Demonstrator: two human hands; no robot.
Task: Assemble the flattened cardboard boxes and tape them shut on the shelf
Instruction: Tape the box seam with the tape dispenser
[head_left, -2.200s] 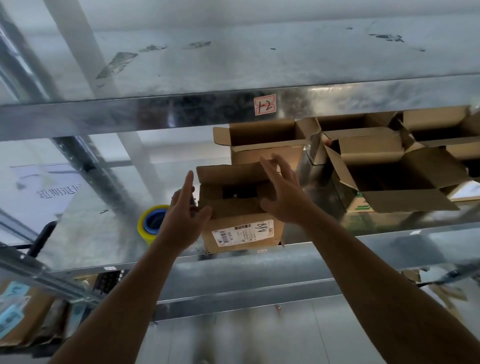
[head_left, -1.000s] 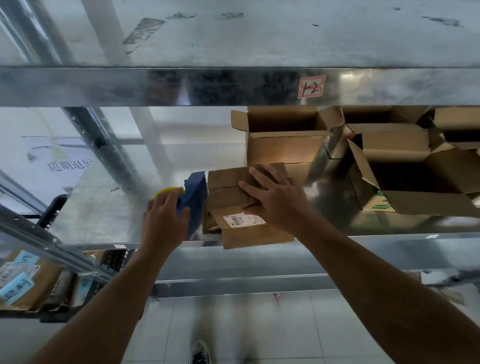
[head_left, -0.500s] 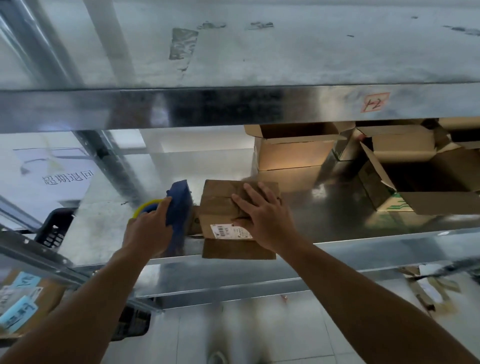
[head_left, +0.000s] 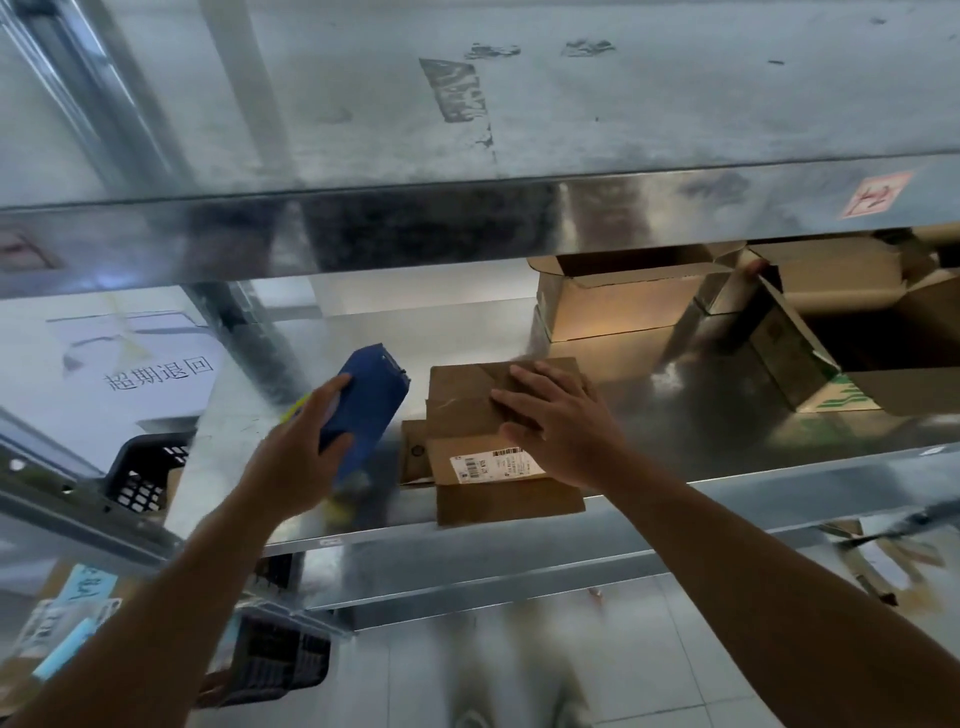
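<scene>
- The metal shelf (head_left: 675, 431) fills most of the view, with another shelf level (head_left: 467, 228) right above it.
- Open cardboard boxes sit at the back right of the shelf: one (head_left: 618, 306) has its flaps up, and a bigger one (head_left: 841, 338) is tipped toward the camera.
- The small box (head_left: 462, 410) being worked on is at the shelf's front edge. Its top flaps are folded down and its bottom flap hangs slightly over the rim.
- A blue tape dispenser (head_left: 371, 395) is tilted just left of that box, with a bit of yellow showing behind it.
- The right hand (head_left: 561, 421) lies flat on the folded flaps with fingers spread, pressing down, not gripping.
- The left hand (head_left: 296, 452) is wrapped around the dispenser.
- A white shipping label (head_left: 493, 465) is on the box's front face, just below the right hand.
</scene>
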